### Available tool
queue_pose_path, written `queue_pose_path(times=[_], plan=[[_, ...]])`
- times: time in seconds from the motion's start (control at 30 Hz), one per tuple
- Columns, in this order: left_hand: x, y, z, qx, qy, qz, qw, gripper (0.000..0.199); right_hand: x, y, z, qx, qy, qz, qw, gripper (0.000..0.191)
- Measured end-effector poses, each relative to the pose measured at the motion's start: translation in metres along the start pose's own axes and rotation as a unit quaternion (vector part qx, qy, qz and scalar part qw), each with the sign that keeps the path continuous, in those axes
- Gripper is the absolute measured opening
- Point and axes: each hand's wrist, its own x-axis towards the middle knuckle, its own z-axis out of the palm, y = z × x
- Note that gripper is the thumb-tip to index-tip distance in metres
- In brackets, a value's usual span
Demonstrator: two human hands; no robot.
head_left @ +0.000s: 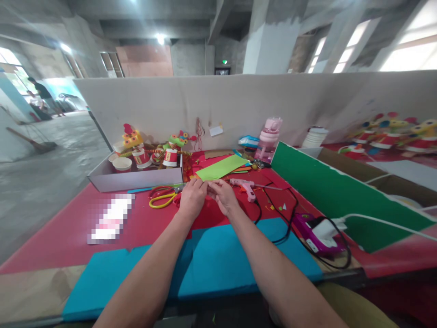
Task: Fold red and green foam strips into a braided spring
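Note:
My left hand [193, 197] and my right hand [222, 195] meet over the red table, fingers pinched together. Whatever lies between the fingertips is hidden or too small to name. Just beyond them lies a bright green paper sheet [223, 166], with orange strips partly under it. Scissors [160, 200] with yellow and red handles rest left of my left hand. To the right of my right hand a pink hot glue gun [246, 187] lies on its side, its black cord trailing toward me. Blue sheets [235, 255] cover the near table edge beneath my forearms.
A white tray [136, 181] at left holds paper cups and decorated cup figures. On the right are a green-sided box [327, 196] and a purple power strip [317, 237] with a white plug. A pink bottle [269, 136] stands near the partition [239, 100]. People are far left.

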Motion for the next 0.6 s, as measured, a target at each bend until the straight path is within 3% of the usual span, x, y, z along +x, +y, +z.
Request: queue_pose_path(times=[0.1,0.17,0.23,0.33,0.47,0.6], plan=[[0.000,-0.008,0.004,-0.122,0.035,-0.038,0.991,0.022,0.005,0.001,-0.004,-0.018,0.002,-0.001,1.000,0.030],[0.001,-0.014,0.008,-0.239,0.060,-0.089,0.965,0.020,0.009,0.000,-0.007,-0.033,-0.001,0.000,0.999,0.030],[0.001,-0.021,0.013,-0.356,0.077,-0.176,0.915,0.020,0.011,0.000,-0.009,-0.062,-0.006,-0.002,0.998,0.029],[0.002,-0.025,0.017,-0.509,0.067,-0.277,0.813,0.024,0.012,0.000,-0.010,-0.121,-0.020,-0.025,0.992,0.028],[0.003,-0.023,0.017,-0.623,0.014,-0.287,0.727,0.028,0.010,-0.001,-0.009,-0.172,-0.057,-0.058,0.982,0.029],[0.002,-0.017,0.015,-0.679,0.020,-0.307,0.666,0.029,0.010,-0.001,-0.009,-0.181,-0.036,-0.093,0.978,0.032]])
